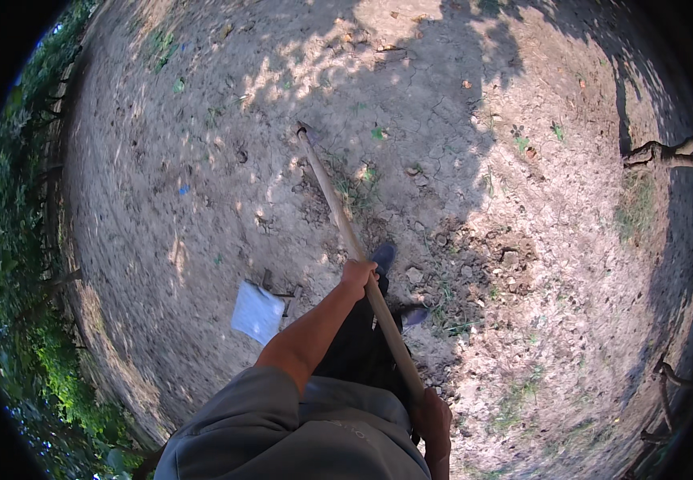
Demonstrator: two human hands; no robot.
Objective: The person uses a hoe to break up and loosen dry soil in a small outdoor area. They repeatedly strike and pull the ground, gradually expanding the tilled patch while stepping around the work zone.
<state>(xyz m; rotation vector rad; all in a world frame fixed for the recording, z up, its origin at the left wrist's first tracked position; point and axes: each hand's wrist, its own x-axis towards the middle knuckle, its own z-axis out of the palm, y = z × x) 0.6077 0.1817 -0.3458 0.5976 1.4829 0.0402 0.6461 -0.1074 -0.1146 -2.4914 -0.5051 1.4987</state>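
Both my hands hold the long wooden handle (335, 207) of what looks like a hoe. My left hand (358, 276) wraps around the middle of the shaft. Lower down, beside my waist, my right hand (432, 420) grips the rear end. The handle slants away from me, up and to the left. At its far end is the tool's small head (305, 128), close to or on the dry ground; its blade is blurred and hard to make out. Beneath the shaft, weeds (355, 189) grow in the cracked soil.
My dark shoes (384, 257) are just below the handle. Broken clods (490, 261) lie to their right. A low stool with a white cover (258, 313) stands at left. Tree branches (661, 155) reach in at right, and leafy trees (10, 240) line the left edge.
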